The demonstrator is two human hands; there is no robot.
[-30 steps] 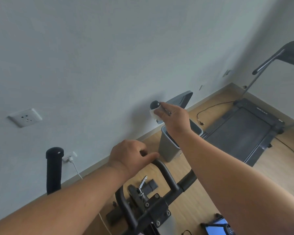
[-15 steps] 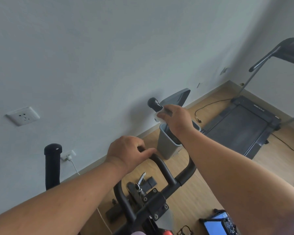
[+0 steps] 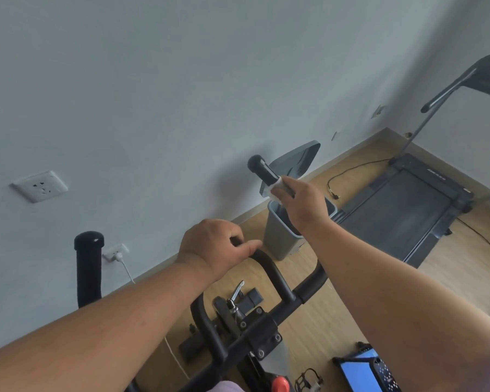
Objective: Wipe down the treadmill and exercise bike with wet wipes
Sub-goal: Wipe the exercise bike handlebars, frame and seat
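Black foam covers the right handlebar grip (image 3: 262,170) of the exercise bike (image 3: 255,332), and we see our right hand (image 3: 300,205) wrapped around it with a white wet wipe (image 3: 275,190) bunched between the fingers and the grip, just below the rounded end. Our left hand (image 3: 212,250) curls over the top of the inner handlebar loop (image 3: 269,267), thumb lying along the tube. The left handlebar grip (image 3: 88,267) stands upright near the wall, untouched. Beyond the right hand a grey waste bin (image 3: 280,236) sits on the wooden floor (image 3: 450,275) with its lid (image 3: 297,159) tipped up against the wall. The treadmill (image 3: 402,210) lies farther right along the wall, its belt dark; pale lettering marks its front cover, too small and blurred for us to read. A white socket (image 3: 38,186) is set in the wall, and a lower socket (image 3: 115,251) has a white plug and cord. A tablet (image 3: 365,373) with a blue screen lies on the floor at the bottom edge.
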